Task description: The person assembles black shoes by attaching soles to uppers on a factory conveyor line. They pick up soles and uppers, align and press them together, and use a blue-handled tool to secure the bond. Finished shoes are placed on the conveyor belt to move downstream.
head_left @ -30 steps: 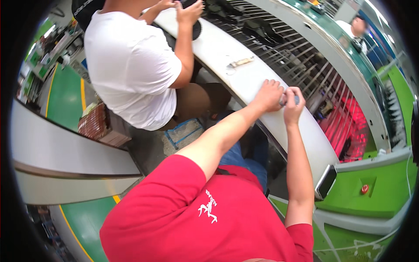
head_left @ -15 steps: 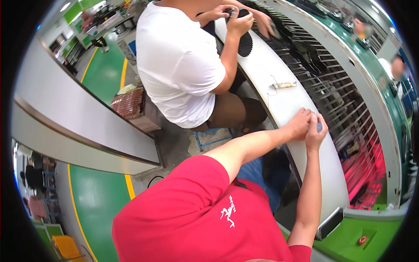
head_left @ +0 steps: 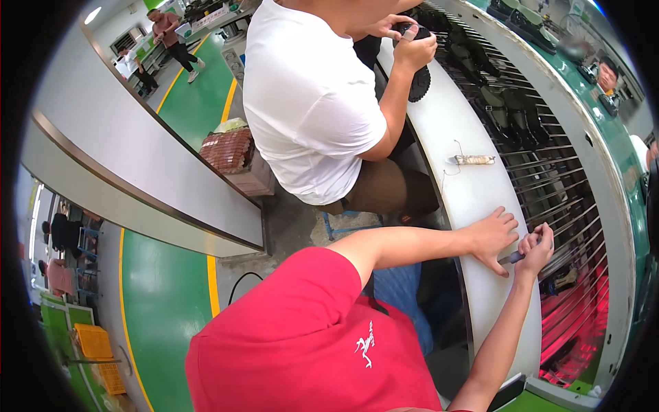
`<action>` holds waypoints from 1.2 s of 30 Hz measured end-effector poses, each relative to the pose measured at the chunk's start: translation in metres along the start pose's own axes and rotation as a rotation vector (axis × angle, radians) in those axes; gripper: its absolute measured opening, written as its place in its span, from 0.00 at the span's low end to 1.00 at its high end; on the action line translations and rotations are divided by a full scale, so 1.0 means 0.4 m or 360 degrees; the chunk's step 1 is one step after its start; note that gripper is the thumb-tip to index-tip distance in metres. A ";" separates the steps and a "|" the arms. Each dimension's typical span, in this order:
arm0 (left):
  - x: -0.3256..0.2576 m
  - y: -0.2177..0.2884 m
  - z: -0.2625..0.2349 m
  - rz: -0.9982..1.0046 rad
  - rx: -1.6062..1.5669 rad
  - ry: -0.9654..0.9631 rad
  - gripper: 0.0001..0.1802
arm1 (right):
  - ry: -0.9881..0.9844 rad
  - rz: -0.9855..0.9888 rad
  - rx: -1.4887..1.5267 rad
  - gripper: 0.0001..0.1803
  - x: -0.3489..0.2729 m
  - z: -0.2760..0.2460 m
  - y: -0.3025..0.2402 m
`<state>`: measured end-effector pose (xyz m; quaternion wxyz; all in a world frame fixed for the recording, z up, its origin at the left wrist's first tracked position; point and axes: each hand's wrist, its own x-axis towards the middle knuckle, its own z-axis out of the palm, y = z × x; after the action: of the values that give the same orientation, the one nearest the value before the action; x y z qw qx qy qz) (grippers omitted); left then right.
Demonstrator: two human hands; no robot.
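Note:
My left hand point(head_left: 493, 239) is over the white worktop point(head_left: 487, 329), its fingers spread and nothing in them. Beside it, over the worktop's right edge, my right hand point(head_left: 537, 248) is closed round a slim tool with a blue-grey handle point(head_left: 515, 257). The tool's end points toward my left thumb; its exact kind is too small to make out. Farther up the worktop lies a thin, cream-wrapped stick point(head_left: 475, 160) with loose thread or wire trailing from it.
A co-worker in a white shirt point(head_left: 309, 103) sits at the far left, holding a black shoe point(head_left: 419, 84). Right of the worktop runs a conveyor of metal bars point(head_left: 563, 185) carrying black shoes point(head_left: 511, 117), with red light below. A grey partition point(head_left: 171, 158) stands left.
My hands have come apart: the left has opened out, while the right has moved right and toward me with the blue-grey-handled tool. Black shoes on the conveyor have shifted nearer.

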<state>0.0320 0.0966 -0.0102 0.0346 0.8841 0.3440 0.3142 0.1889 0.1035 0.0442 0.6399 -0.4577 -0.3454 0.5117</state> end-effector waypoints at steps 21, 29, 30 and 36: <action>-0.005 -0.001 0.047 -0.0256 -0.0069 0.0054 0.53 | 0.0342 -0.0144 -0.0554 0.24 0.405 0.053 0.089; -0.005 -0.032 0.028 -0.0188 0.0034 -0.0125 0.41 | 0.0098 -0.0216 -0.0117 0.08 0.290 0.078 0.047; -0.004 -0.036 0.021 -0.0182 0.0095 -0.0161 0.41 | 0.0095 -0.0273 -0.0158 0.09 0.278 0.088 0.045; 0.013 -0.022 -0.001 -0.0092 0.0185 -0.0266 0.37 | -0.0040 -0.0292 -0.0292 0.11 0.188 0.102 0.037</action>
<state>0.0295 0.1065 -0.0094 0.0209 0.8974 0.3830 0.2179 0.1648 0.1870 0.0422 0.6352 -0.4741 -0.4392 0.4229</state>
